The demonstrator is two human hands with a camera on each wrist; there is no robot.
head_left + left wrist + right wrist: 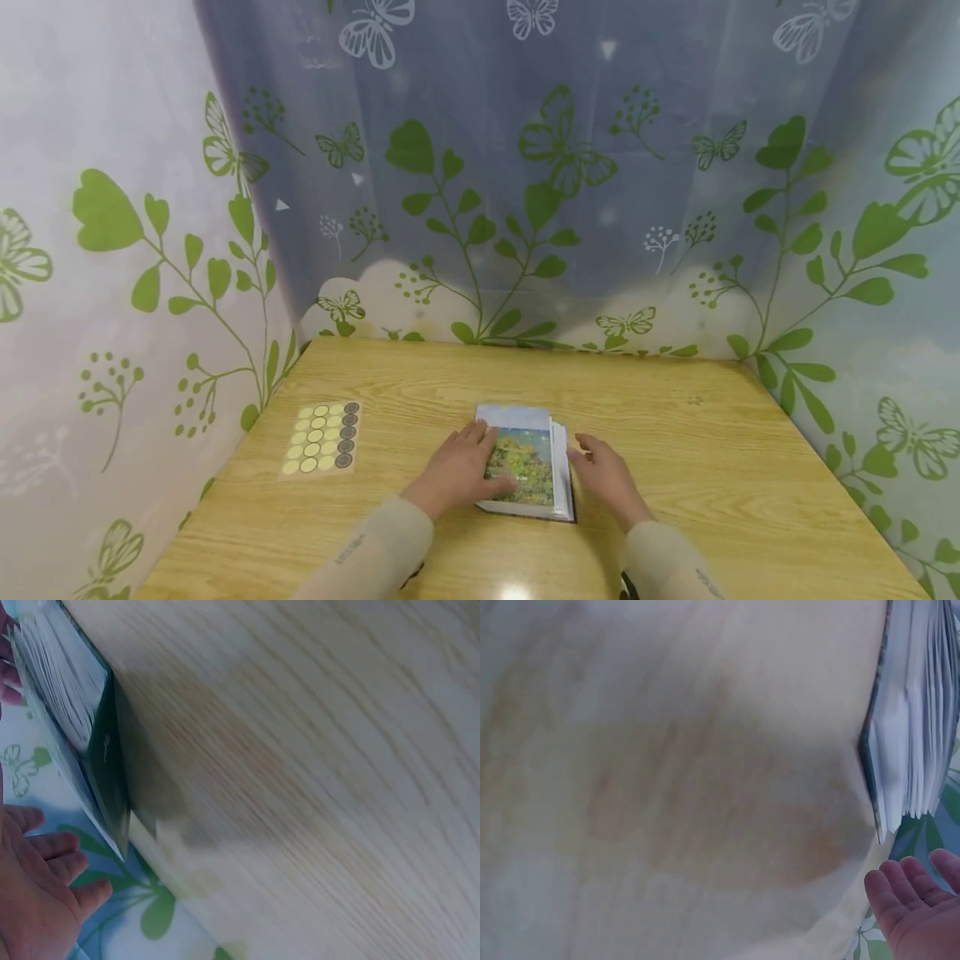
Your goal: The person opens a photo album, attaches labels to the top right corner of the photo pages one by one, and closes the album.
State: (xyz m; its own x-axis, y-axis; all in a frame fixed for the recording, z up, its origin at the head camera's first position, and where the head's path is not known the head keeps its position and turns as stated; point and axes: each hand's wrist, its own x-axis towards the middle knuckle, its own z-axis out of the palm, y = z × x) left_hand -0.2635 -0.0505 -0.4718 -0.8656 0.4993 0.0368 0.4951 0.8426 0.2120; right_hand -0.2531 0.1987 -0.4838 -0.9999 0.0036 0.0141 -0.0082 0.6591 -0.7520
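A small photo album (525, 454) lies on the table, its cover printed with yellow-green trees under a blue sky. My left hand (461, 467) rests on the left side of this cover, thumb stretched across the lower part. To the right, my right hand (606, 477) is beside the page edges with its fingers loosely bent. In the left wrist view the album (101, 742) shows its dark green cover and thick white pages, with the left hand (45, 881) below. Loosely spread pages of the album (911, 727) appear above the right hand (922, 907) in the right wrist view.
On the left of the wooden table (675, 417) lies a sheet of round stickers (322, 437), yellow with one dark column. A curtain (480, 167) with green leaves and butterflies hangs behind the table and along both sides.
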